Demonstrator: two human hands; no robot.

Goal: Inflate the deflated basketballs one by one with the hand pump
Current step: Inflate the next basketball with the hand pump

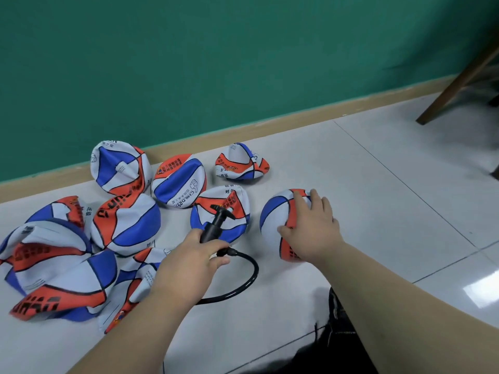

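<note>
— Hose point(244, 279) trouble comes first. It loops on the floor point(405, 211) at lower centre, and its far end runs under the left forearm, so I cannot see the needle. A sharp tug on the pump point(216, 225) could kink the loop or drag the needle over the tiles.

— How is the pump held?

— The left hand point(189, 261) has its fingers curled round the barrel, with the handle pointing up and away. It looks firm enough to me.

— And the next one to fill?

— A flat ball point(220, 211) lies just beyond that grip, at centre frame, with the pump handle crossing in front of it. The pile point(54, 260) of crumpled ones sits at lower left, just beside the left forearm. I cannot make out a valve on any of them, so finding one may take some fumbling.

— What about the other side?

— The right hand point(310, 225) lies spread over the round ball point(272, 220), right of centre, resting on top rather than clasping it. That ball sits apart from the pump. The floor looks glossy and nothing blocks the ball on the right, so if the palm lifts carelessly I would expect it to roll off that way.

— Anything further back?

— The far balls point(178, 182) lie by the skirting at upper left of centre, well apart from both hands.
</note>
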